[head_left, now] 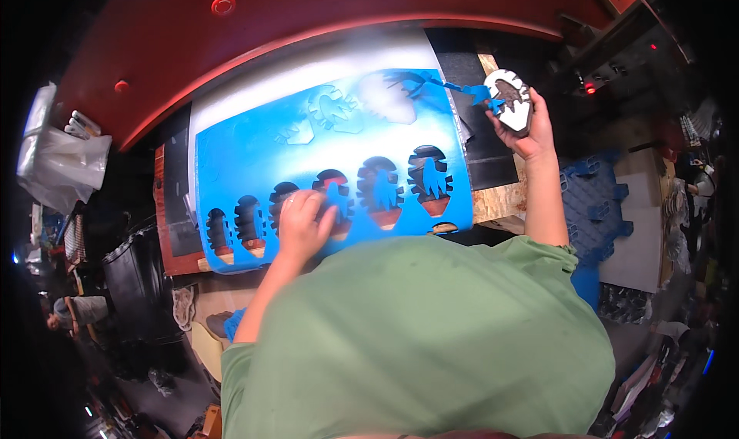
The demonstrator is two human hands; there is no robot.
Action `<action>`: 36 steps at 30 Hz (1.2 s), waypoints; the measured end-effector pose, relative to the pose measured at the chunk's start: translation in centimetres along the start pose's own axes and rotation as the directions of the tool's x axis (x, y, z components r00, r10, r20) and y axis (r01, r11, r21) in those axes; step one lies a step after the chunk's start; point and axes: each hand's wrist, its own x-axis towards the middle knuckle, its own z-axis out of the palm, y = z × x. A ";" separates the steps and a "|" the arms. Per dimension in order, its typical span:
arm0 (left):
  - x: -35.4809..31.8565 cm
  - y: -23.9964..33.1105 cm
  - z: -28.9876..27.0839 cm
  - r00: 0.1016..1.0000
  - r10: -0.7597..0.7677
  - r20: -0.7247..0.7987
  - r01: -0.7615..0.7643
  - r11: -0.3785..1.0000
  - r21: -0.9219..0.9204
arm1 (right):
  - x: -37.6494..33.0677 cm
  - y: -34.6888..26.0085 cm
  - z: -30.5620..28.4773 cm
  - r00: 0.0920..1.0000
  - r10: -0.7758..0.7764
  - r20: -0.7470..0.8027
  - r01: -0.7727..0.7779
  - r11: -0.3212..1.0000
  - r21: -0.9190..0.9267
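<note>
My right hand (pixel 533 130), raised at the right, is closed around an oval cutting die (pixel 513 118) with a white notched face and a dark middle. Blue scrap (pixel 471 92) clings to the die and trails left in a thin strip toward the sheet. On the table lies a glossy blue sheet (pixel 254 150) with a row of notched oval cut-outs along its near edge. My left hand (pixel 304 222) lies over this row, fingers spread on the sheet near the middle openings. Faint notched outlines (pixel 335 109) show farther up the sheet.
A white board (pixel 323 65) lies beneath the blue sheet. Beyond it stands a red machine body (pixel 346 4) with a red round button (pixel 223 5). Clear plastic bags (pixel 65 158) hang at the left. Blue cut-out sheet waste (pixel 593 200) sits at the right.
</note>
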 end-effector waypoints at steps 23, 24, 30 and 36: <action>1.0 1.7 0.9 0.982 -0.147 0.119 0.158 0.983 -0.088 | -2.2 5.8 1.2 0.624 -0.558 0.547 0.250 -0.521 -0.816; 1.2 2.0 1.0 0.985 -0.145 0.094 0.156 0.980 -0.124 | -1.2 6.3 2.4 0.646 -0.548 0.531 0.275 -0.481 -0.832; 2.1 2.5 2.1 0.970 -0.204 0.133 0.213 0.976 -0.053 | 4.1 7.9 6.2 0.711 -0.427 0.558 0.309 -0.524 -0.794; 2.2 2.6 3.1 0.907 -0.358 0.224 0.397 0.903 -0.165 | 6.5 1.7 5.5 0.697 -0.632 0.338 0.653 0.364 -0.664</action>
